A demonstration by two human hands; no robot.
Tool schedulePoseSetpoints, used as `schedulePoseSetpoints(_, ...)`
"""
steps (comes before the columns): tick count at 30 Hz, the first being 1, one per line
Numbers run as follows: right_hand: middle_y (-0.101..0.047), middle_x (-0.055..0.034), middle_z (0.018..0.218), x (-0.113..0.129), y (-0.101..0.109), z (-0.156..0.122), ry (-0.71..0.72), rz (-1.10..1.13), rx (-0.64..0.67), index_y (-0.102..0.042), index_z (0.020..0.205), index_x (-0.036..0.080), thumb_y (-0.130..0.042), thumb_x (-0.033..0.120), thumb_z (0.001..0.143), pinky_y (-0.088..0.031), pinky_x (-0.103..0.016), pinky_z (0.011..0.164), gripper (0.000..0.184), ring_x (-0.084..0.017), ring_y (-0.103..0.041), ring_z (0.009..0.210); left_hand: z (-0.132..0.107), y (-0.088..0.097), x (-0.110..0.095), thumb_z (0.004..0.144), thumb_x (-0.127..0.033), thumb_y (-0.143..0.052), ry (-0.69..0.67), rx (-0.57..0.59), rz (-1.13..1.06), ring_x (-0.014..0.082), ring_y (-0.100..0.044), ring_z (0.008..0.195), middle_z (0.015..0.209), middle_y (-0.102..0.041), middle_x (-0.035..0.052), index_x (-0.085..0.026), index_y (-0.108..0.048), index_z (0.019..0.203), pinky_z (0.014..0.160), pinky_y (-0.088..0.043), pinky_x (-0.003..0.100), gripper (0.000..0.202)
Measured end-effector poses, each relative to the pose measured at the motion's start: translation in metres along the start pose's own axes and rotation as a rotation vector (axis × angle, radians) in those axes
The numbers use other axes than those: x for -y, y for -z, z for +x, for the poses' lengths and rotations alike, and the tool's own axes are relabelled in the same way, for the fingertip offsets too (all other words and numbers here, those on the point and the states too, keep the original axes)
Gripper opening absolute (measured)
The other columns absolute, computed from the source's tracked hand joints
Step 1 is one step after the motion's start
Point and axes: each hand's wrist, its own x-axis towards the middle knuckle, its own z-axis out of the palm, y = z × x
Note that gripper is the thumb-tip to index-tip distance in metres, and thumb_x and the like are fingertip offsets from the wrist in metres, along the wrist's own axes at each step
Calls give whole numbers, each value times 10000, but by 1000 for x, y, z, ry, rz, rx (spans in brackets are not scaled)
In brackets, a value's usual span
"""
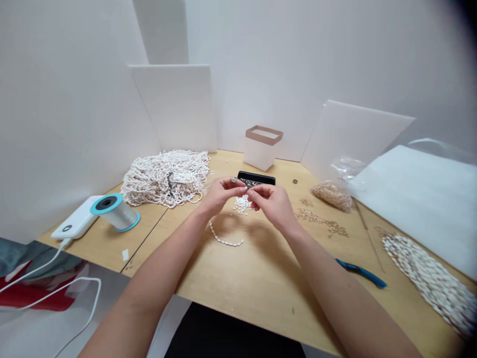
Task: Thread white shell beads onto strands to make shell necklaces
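My left hand (220, 193) and my right hand (271, 201) meet over the middle of the table, fingertips pinched close together. What lies between the fingertips is too small to make out. A ring sits on a finger of my left hand. Just beneath the hands is a loose pile of white beads (243, 203). Behind them stands a black tray (257, 176) of small dark and gold beads, partly hidden by my fingers. A short strand of white beads (223, 241) curves over the table below my left hand.
Left: a heap of white bead strands (164, 174), a spool of clear line (118, 213), a white power bank (78, 219) with cable. Right: blue-handled pliers (360, 273), gold findings (320, 221), a plastic bag (333, 194), shell strands (425, 278). Behind: a white box (260, 154).
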Motion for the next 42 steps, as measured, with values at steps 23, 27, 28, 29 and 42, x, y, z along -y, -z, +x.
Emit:
schedulePoseSetpoints(23, -689, -65, 640, 4, -1, -2, -56, -25, -21, -714, 784, 144, -692, 406, 767, -544, -290, 560, 264, -173, -649, 561, -1, -1, -3, 599, -294, -845, -17, 16, 26, 150, -634, 725, 770, -691, 43, -138, -713, 783, 745, -514, 308, 275)
schedulePoseSetpoints(27, -693, -62, 646, 3, 0, -3, -28, -86, -22, -708, 777, 151, -667, 386, 784, -532, -286, 559, 239, -175, -656, 565, -3, -1, -7, 617, -309, -836, -41, 58, 58, 157, -641, 753, 784, -689, 46, -135, -705, 807, 764, -514, 312, 289)
schedulePoseSetpoints(28, -693, -61, 649, 2, 0, -3, -16, -106, -24, -708, 774, 154, -661, 381, 789, -528, -285, 558, 232, -175, -655, 564, -3, -1, -7, 624, -305, -833, -47, 65, 58, 157, -643, 763, 792, -689, 44, -137, -702, 815, 773, -513, 311, 287)
schedulePoseSetpoints(29, -694, -59, 652, 2, 1, -3, -3, -126, -27, -707, 770, 158, -654, 376, 794, -523, -283, 558, 226, -173, -654, 564, -4, -1, -8, 631, -300, -830, -51, 73, 59, 157, -645, 773, 801, -689, 43, -138, -698, 822, 783, -511, 311, 283)
schedulePoseSetpoints(42, -667, -43, 656, 4, 0, 0, -44, 148, 69, -709, 786, 143, -725, 432, 743, -516, -272, 579, 292, -138, -606, 577, -2, 1, -3, 606, -261, -852, 18, 47, -82, 165, -650, 772, 840, -712, 45, -155, -732, 879, 791, -503, 333, 317)
